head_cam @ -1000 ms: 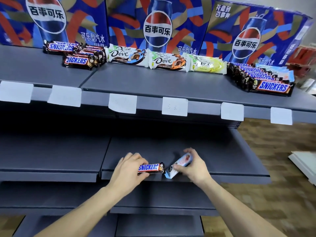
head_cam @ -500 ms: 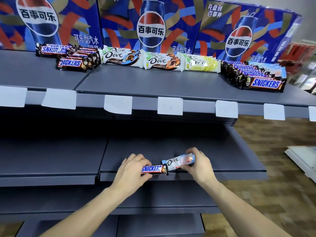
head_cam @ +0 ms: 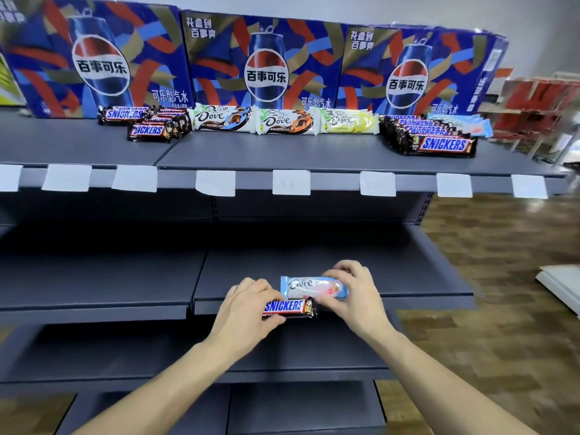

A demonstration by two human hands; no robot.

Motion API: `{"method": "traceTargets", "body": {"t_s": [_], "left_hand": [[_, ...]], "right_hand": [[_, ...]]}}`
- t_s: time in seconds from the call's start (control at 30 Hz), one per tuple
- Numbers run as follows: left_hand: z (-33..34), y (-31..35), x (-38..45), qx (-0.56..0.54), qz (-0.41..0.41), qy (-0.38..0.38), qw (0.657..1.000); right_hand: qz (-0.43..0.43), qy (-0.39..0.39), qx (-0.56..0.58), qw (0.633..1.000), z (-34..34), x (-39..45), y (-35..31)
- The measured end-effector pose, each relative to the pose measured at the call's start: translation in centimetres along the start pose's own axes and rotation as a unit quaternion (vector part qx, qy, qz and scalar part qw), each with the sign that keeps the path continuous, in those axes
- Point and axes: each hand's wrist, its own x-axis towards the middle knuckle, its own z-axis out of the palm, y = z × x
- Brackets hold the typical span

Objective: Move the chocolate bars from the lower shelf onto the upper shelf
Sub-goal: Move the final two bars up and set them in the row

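Observation:
My left hand (head_cam: pixel 243 306) grips a Snickers bar (head_cam: pixel 288 308) by its left end at the front edge of the lower shelf (head_cam: pixel 408 277). My right hand (head_cam: pixel 354 293) holds a light-blue Dove bar (head_cam: pixel 309 286) by its right end, just above and behind the Snickers bar. The upper shelf (head_cam: pixel 282 153) carries Snickers stacks at left (head_cam: pixel 147 130) and right (head_cam: pixel 439 144), three Dove bars (head_cam: pixel 284 121) in the middle, and pale-blue bars (head_cam: pixel 464 124) at the far right.
Three blue Pepsi cartons (head_cam: pixel 266 64) stand along the back of the upper shelf. White price tags (head_cam: pixel 291 182) hang from its front rail. Further grey shelves lie below. A wood-pattern floor and a white board (head_cam: pixel 561 287) are to the right.
Both hands have lifted slightly with their bars. The Dove bar has swung from tilted to level, now lying just above the Snickers bar. The camera has shifted so the shelves sit lower and more rightward.

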Motion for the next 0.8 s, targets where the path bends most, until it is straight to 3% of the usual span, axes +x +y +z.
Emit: {"method": "traceTargets", "body": {"t_s": [0.47,0.8], "left_hand": [[-11.8,5.5,-0.4,0.050,0.081,0.157,0.983],[-18.9,5.5,3.4,0.092,0.093,0.219,0.967]], "right_hand": [[-0.201,0.167,0.004,0.965,-10.3,1.9,-6.5],[-0.235,0.178,-0.007,0.955,-16.1,7.7,-12.0]]}}
